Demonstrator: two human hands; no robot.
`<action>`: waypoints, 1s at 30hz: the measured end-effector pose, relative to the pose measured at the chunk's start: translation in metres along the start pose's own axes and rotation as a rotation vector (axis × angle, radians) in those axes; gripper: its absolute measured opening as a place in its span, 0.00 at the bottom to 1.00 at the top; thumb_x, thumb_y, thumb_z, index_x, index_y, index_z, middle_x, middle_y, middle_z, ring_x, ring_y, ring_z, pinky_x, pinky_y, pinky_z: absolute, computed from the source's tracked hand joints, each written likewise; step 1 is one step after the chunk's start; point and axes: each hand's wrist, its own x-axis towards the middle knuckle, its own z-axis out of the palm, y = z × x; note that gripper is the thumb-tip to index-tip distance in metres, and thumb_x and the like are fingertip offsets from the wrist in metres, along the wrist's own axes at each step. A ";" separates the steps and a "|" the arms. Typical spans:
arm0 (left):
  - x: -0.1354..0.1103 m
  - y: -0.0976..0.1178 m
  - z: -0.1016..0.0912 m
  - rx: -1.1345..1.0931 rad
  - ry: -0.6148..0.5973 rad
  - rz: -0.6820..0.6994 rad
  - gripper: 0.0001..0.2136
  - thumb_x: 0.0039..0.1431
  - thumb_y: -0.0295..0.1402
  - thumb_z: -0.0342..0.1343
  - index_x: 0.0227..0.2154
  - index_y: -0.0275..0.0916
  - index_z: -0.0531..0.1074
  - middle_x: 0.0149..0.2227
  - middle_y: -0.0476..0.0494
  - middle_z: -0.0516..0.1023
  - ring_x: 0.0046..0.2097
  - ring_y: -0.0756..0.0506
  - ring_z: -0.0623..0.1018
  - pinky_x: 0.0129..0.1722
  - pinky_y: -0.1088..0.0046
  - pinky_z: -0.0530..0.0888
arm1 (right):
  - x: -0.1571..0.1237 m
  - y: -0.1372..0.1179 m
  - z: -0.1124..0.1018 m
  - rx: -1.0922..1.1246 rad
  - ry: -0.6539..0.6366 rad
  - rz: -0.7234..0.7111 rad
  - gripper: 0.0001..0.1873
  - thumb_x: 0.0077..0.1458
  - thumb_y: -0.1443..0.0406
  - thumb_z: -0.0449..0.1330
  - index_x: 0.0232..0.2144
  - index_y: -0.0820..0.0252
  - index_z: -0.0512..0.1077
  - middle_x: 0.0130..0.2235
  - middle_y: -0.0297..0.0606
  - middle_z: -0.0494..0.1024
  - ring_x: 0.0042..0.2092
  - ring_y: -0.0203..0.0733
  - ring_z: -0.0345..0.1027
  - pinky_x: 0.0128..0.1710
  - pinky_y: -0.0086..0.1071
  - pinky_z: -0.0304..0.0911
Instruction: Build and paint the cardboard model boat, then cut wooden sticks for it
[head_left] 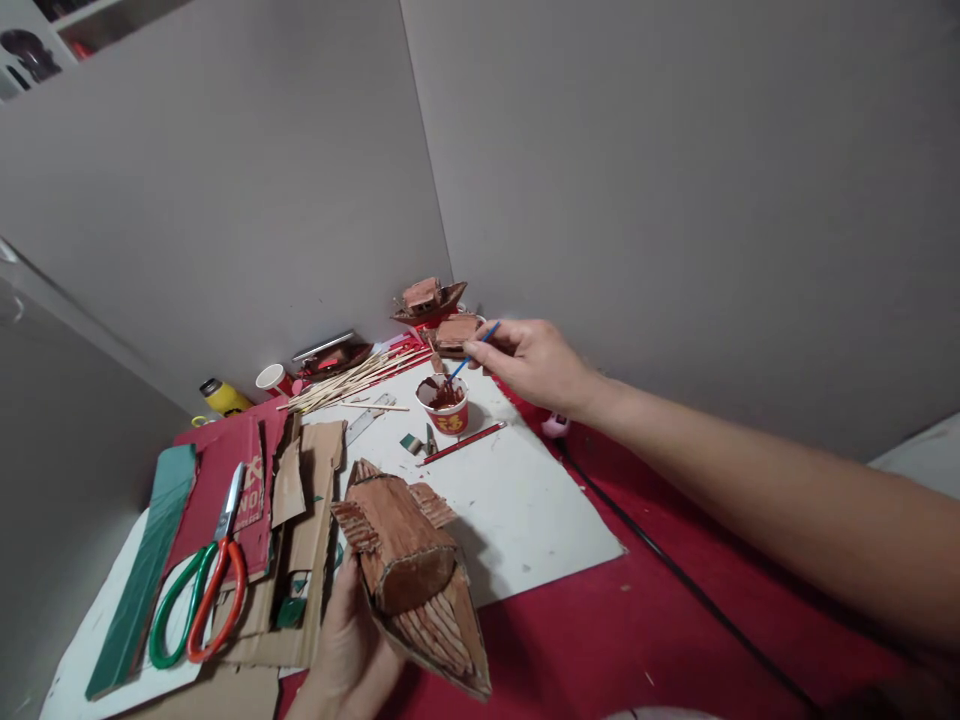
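My left hand (351, 645) grips a brown-painted cardboard boat model (411, 570) from below, low in the view, near me. My right hand (534, 358) reaches far across the table and pinches a thin blue-handled paintbrush (471, 358). The brush tip dips into a small red paper cup (444, 402) holding brown paint. The cup stands on a white sheet (525, 510).
Scissors with green and red handles (199, 600) lie on cardboard scraps (304, 540) at the left. A bundle of wooden sticks (352, 378), a red pencil (463, 443), a yellow bottle (223, 397) and two small painted boats (429, 298) sit near the wall. A black cable (675, 575) crosses the red table (600, 640).
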 end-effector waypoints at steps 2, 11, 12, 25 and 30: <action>0.001 -0.002 -0.002 -0.009 -0.026 0.022 0.24 0.68 0.42 0.36 0.55 0.40 0.71 0.54 0.39 0.75 0.62 0.40 0.65 0.65 0.58 0.48 | -0.002 0.000 0.001 0.013 0.019 -0.001 0.13 0.57 0.60 0.55 0.27 0.62 0.73 0.25 0.36 0.75 0.28 0.37 0.64 0.30 0.30 0.57; 0.000 0.004 0.007 -0.007 0.022 -0.037 0.21 0.67 0.41 0.40 0.54 0.42 0.72 0.55 0.42 0.74 0.62 0.40 0.65 0.65 0.59 0.50 | -0.012 0.004 0.011 0.117 0.028 0.019 0.10 0.52 0.61 0.59 0.24 0.61 0.73 0.24 0.35 0.74 0.26 0.37 0.64 0.29 0.30 0.57; 0.000 0.004 0.007 -0.012 0.031 -0.025 0.21 0.66 0.41 0.40 0.53 0.42 0.72 0.55 0.42 0.74 0.62 0.40 0.65 0.65 0.59 0.50 | -0.013 0.004 0.011 0.149 0.047 0.029 0.11 0.53 0.60 0.58 0.26 0.61 0.73 0.25 0.36 0.75 0.27 0.37 0.65 0.29 0.30 0.58; 0.012 0.004 0.027 -0.008 -0.143 0.002 0.24 0.69 0.38 0.34 0.56 0.34 0.69 0.58 0.40 0.71 0.60 0.44 0.68 0.63 0.66 0.57 | -0.024 0.015 -0.006 0.718 0.255 0.399 0.18 0.46 0.53 0.66 0.23 0.61 0.68 0.23 0.36 0.75 0.20 0.30 0.64 0.19 0.24 0.61; 0.012 0.003 0.029 -0.014 -0.085 0.010 0.23 0.69 0.38 0.36 0.55 0.33 0.70 0.57 0.38 0.71 0.59 0.44 0.69 0.62 0.65 0.58 | -0.046 -0.009 -0.012 0.905 0.130 0.484 0.16 0.43 0.55 0.68 0.24 0.60 0.70 0.21 0.33 0.74 0.19 0.31 0.63 0.17 0.25 0.62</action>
